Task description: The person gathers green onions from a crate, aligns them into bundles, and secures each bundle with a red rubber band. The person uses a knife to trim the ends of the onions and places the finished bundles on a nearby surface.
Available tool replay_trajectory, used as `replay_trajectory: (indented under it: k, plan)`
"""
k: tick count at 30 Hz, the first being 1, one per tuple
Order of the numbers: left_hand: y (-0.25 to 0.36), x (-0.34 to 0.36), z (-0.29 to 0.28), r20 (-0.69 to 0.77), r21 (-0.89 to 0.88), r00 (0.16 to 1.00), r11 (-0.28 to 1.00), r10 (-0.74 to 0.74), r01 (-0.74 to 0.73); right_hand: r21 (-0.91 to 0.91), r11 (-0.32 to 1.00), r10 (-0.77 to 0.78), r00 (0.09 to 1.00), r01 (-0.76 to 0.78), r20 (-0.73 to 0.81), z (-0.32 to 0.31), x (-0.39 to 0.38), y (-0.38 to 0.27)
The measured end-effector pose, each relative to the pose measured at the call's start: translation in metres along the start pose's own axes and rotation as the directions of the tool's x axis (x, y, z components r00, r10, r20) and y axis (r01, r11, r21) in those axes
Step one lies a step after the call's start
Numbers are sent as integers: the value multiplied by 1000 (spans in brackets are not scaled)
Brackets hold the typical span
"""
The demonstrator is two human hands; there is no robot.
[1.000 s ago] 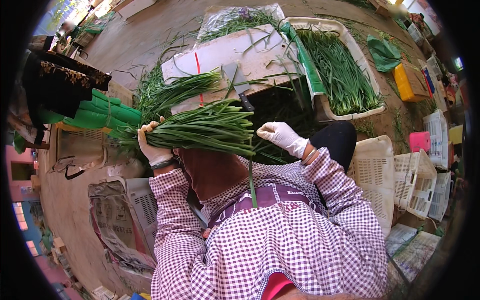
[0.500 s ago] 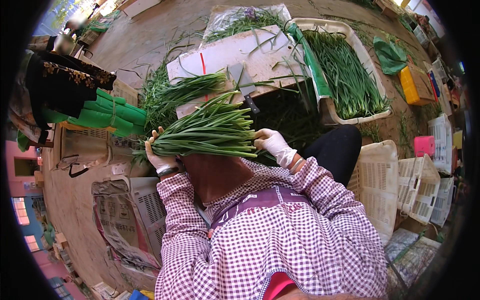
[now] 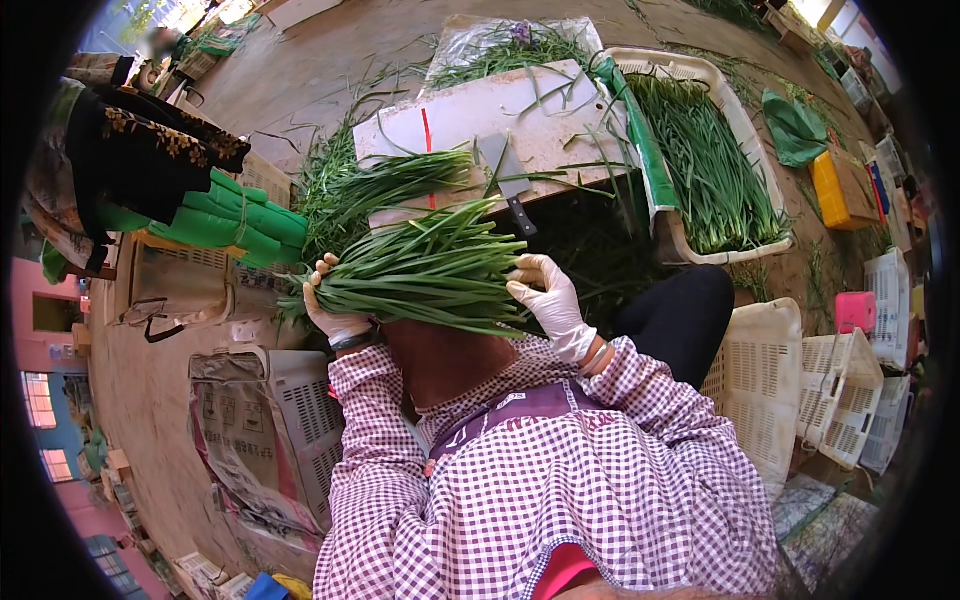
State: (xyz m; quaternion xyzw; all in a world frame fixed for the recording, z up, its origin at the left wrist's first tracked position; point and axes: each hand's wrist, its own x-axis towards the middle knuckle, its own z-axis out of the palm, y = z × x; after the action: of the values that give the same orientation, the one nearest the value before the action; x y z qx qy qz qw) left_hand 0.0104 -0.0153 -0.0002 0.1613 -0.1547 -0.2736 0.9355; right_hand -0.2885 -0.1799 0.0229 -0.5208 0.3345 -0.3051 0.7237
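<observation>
My left hand (image 3: pixel 330 305), in a white glove, grips one end of a large bunch of long green leaves (image 3: pixel 420 275) held above the brown cloth (image 3: pixel 430 360) on my lap. My right hand (image 3: pixel 550 305), also gloved, has its fingers closed on the bunch's right end. Beyond them a cleaver with a black handle (image 3: pixel 505 160) lies on a whitish board (image 3: pixel 540 100), beside another bunch of leaves (image 3: pixel 410 175) and loose strands.
A white crate (image 3: pixel 775 195) full of greens stands at the right, near a yellow box (image 3: pixel 835 190). Green rolled bundles (image 3: pixel 240 225) and dark clothing (image 3: pixel 140 150) are at the left. Plastic crates (image 3: pixel 750 400) flank me. A blurred person (image 3: pixel 165 45) is at the far left back.
My right hand has moved from beside the bunch onto its right end. The single leaf that hung down from the bunch is no longer visible. The whole view has shifted slightly.
</observation>
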Motion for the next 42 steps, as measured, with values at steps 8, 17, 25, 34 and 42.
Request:
replay_trajectory:
  k: [8,17,25,34,42]
  plan:
    - [1,6,-9,-31,-32,998,998,59,-60,18,994,107,988,-109,107,-1,-16,-1]
    - [15,12,-48,28,41,992,991,125,-126,-100,961,269,800,-256,536,-61,-16,-36]
    - [17,15,-53,-38,-8,997,998,66,-66,-701,646,-154,951,303,268,-102,13,-39]
    - [18,16,-60,-46,-75,998,996,40,-44,-383,917,-20,970,114,241,-24,-11,-37]
    - [16,14,-63,-73,20,993,995,97,-96,-557,697,-301,889,451,344,-1,-25,-27]
